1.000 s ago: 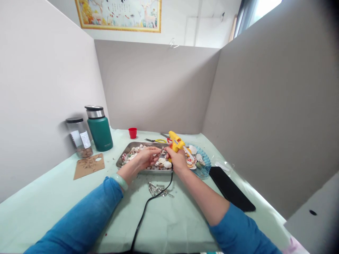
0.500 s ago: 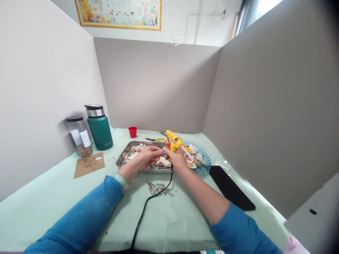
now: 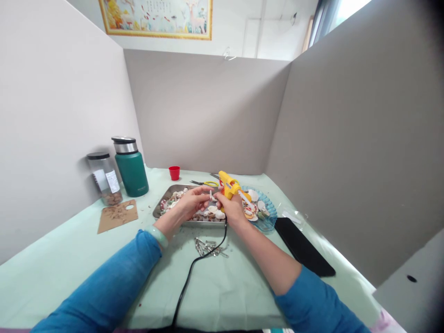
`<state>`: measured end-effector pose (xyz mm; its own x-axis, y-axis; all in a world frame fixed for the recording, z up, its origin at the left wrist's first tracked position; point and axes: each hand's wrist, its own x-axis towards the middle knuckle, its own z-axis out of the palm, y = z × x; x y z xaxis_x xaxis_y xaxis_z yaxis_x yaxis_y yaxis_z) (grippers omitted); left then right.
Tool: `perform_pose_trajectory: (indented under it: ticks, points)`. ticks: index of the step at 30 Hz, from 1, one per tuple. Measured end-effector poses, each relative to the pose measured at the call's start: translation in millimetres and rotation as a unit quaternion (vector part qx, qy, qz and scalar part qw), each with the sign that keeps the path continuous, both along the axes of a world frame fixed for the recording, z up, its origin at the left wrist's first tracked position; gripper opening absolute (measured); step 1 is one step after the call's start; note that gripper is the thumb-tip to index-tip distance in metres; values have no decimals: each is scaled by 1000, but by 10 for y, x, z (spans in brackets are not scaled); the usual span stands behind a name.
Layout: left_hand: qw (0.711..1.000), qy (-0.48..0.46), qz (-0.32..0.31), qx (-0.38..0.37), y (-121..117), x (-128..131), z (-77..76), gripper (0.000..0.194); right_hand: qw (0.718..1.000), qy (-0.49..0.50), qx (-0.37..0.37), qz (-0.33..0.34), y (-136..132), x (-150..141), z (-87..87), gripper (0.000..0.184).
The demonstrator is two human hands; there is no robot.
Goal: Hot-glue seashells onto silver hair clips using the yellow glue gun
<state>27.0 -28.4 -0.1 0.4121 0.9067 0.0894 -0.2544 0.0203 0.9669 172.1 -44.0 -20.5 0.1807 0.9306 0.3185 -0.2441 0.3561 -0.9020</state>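
My right hand [image 3: 231,206] is closed round a yellow hot glue gun [image 3: 228,183], tilted with a glue stick [image 3: 245,198] jutting from its back. Between thumb and fingers of my left hand [image 3: 194,201] is a small whitish piece [image 3: 211,195], too small to name. The fingertips of both hands are close together there. Beneath them lies a metal tray [image 3: 194,224] of seashells [image 3: 212,213]. A blue scalloped dish [image 3: 269,213], also with shells, stands right of the gun. In front of the tray is a pile of metal hair clips [image 3: 207,247].
The gun's black cord [image 3: 190,268] runs toward me across the table. At left stand a green flask [image 3: 132,172], a jar [image 3: 106,181] and a brown board [image 3: 116,219]. Behind the tray are a red cup [image 3: 174,173] and scissors [image 3: 210,183]. A black slab [image 3: 303,249] lies right.
My left fingers have spread a little and shifted, so the small whitish piece now shows upright between them. The right hand and glue gun have hardly moved.
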Motion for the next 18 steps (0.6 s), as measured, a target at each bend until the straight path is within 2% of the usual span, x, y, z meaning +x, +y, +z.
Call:
perform_pose_trajectory:
  ticks: [8, 18]
  points:
    - [999, 20, 33, 38, 36, 10, -39, 31, 999, -35, 10, 26, 49, 5, -71, 32]
    - [992, 79, 79, 52, 32, 27, -15, 29, 999, -37, 7, 8, 52, -4, -56, 28]
